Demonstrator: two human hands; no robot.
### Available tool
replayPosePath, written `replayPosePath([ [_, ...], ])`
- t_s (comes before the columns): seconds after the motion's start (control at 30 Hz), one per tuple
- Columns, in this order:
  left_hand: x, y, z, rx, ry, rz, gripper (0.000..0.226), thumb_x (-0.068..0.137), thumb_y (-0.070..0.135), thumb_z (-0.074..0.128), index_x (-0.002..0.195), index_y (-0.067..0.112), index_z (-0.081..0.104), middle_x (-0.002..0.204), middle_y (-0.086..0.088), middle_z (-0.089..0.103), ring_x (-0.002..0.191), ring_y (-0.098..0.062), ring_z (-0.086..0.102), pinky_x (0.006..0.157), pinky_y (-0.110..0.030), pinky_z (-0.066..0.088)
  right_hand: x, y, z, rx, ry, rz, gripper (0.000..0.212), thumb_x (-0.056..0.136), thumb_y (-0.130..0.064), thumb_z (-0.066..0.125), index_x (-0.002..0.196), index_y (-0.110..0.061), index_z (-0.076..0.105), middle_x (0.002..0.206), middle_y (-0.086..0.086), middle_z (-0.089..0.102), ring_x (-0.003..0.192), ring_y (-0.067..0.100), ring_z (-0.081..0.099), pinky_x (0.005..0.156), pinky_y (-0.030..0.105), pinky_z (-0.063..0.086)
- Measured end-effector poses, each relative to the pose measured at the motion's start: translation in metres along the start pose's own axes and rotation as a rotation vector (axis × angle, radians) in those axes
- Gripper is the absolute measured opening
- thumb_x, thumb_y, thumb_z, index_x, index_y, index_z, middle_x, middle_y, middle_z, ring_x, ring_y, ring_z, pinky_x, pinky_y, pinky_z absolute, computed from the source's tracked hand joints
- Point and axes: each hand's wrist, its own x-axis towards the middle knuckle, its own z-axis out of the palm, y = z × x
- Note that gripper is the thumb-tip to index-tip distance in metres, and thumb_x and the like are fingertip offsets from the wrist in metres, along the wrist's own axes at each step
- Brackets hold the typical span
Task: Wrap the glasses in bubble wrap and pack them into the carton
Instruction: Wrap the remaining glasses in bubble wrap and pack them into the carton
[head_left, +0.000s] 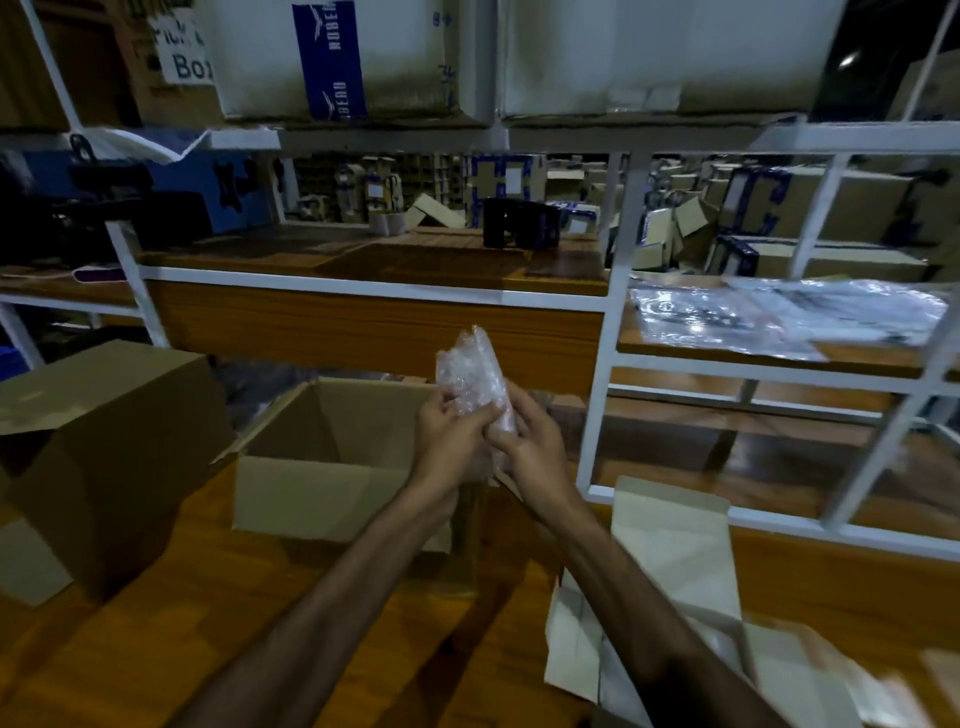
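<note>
both hands gripping bubble-wrapped bundle, above carton

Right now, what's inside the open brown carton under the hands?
Only bare inner walls of the open brown cardboard carton show. Its floor is hidden by the near wall; both hands and the clear bubble-wrap bundle cover its right corner.

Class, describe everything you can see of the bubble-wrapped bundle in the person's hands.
The bubble-wrapped bundle is a clear, crinkled plastic roll, standing nearly upright with its loose top end free. The left hand and right hand both grip its lower part. It is held above the right edge of the open carton. Its contents cannot be made out.
</note>
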Motion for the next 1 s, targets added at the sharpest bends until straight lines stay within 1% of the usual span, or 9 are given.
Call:
replayPosePath([
  [0.17, -0.023, 0.007, 0.006, -0.111, -0.197, -0.103, 0.029, 0.096, 0.020, 0.073, 0.122, 0.006, 0.071, 0.116, -0.016, 0.076, 0.107, -0.036, 0.074, 0.093, -0.060, 0.058, -0.030, -0.005, -0.027, 0.228, 0.076, 0.108, 0.051, 0.101, -0.007, 0.057, 0.148, -0.027, 0.053, 0.140, 0.004, 0.066, 0.122, 0.026, 0.068, 0.101, 0.057, 0.056],
  [0.3, -0.057, 0.016, 0.024, 0.002, -0.285, -0.037, 0.034, 0.095, 0.021, 0.073, 0.125, 0.005, 0.068, 0.115, -0.014, 0.076, 0.107, -0.033, 0.074, 0.089, -0.053, 0.061, -0.057, -0.015, -0.045, 0.184, 0.143, 0.117, 0.048, 0.102, -0.007, 0.055, 0.145, -0.029, 0.053, 0.135, 0.004, 0.067, 0.116, 0.025, 0.070, 0.095, 0.055, 0.060],
  [0.5, -0.121, 0.019, 0.051, -0.006, -0.340, -0.144, 0.027, 0.106, 0.024, 0.057, 0.119, 0.005, 0.071, 0.112, -0.010, 0.078, 0.104, -0.025, 0.074, 0.085, -0.038, 0.061, -0.121, -0.026, -0.080, 0.017, 0.258, 0.059, 0.050, 0.107, -0.014, 0.054, 0.148, -0.036, 0.034, 0.128, -0.004, 0.060, 0.094, 0.007, 0.073, 0.072, 0.032, 0.064],
  [0.67, -0.178, 0.000, 0.065, 0.076, -0.331, -0.220, 0.025, 0.105, 0.023, 0.059, 0.110, 0.002, 0.072, 0.103, -0.012, 0.076, 0.092, -0.022, 0.073, 0.074, -0.034, 0.061, -0.178, -0.018, -0.097, -0.039, 0.315, 0.063, 0.044, 0.106, -0.021, 0.051, 0.130, -0.054, 0.036, 0.131, 0.005, 0.058, 0.098, 0.026, 0.073, 0.074, 0.049, 0.066],
  [0.73, -0.201, -0.010, 0.070, 0.101, -0.346, -0.205, 0.014, 0.103, 0.014, 0.060, 0.101, 0.009, 0.072, 0.095, -0.007, 0.076, 0.087, -0.022, 0.073, 0.067, -0.034, 0.058, -0.202, -0.019, -0.095, -0.072, 0.325, 0.107, 0.022, 0.102, -0.053, 0.050, 0.120, -0.062, 0.042, 0.138, 0.008, 0.051, 0.111, 0.028, 0.066, 0.080, 0.054, 0.064],
  [0.83, -0.228, -0.034, 0.082, 0.174, -0.256, -0.187, 0.011, 0.104, 0.015, 0.061, 0.102, 0.019, 0.071, 0.094, 0.003, 0.076, 0.087, -0.017, 0.075, 0.066, -0.031, 0.060, -0.236, -0.030, -0.091, -0.103, 0.279, 0.226, 0.087, 0.074, -0.100, 0.030, 0.134, -0.042, 0.054, 0.149, 0.010, 0.045, 0.125, 0.026, 0.057, 0.093, 0.054, 0.059],
  [0.9, -0.239, -0.056, 0.087, 0.259, -0.190, -0.160, 0.020, 0.106, 0.037, 0.058, 0.123, 0.033, 0.068, 0.106, 0.017, 0.072, 0.110, -0.022, 0.072, 0.081, -0.041, 0.062, -0.258, -0.046, -0.088, -0.112, 0.205, 0.267, 0.119, 0.077, -0.101, 0.009, 0.145, -0.015, 0.054, 0.156, 0.025, 0.039, 0.134, 0.037, 0.050, 0.107, 0.056, 0.049],
  [0.93, -0.246, -0.075, 0.088, 0.330, -0.187, -0.150, 0.025, 0.107, 0.042, 0.055, 0.129, 0.035, 0.065, 0.112, 0.017, 0.069, 0.117, -0.028, 0.069, 0.090, -0.045, 0.059, -0.268, -0.051, -0.088, -0.129, 0.162, 0.276, 0.120, 0.082, -0.097, 0.004, 0.146, -0.007, 0.053, 0.152, 0.030, 0.042, 0.135, 0.040, 0.050, 0.109, 0.055, 0.045],
  [1.0, -0.267, -0.097, 0.082, 0.506, -0.193, -0.131, 0.023, 0.108, 0.020, 0.048, 0.123, 0.016, 0.065, 0.111, -0.016, 0.065, 0.110, -0.042, 0.065, 0.109, -0.045, 0.049, -0.281, -0.052, -0.092, -0.233, 0.091, 0.262, 0.097, 0.076, -0.099, 0.029, 0.123, -0.023, 0.067, 0.124, 0.014, 0.066, 0.115, 0.022, 0.066, 0.094, 0.042, 0.058],
])
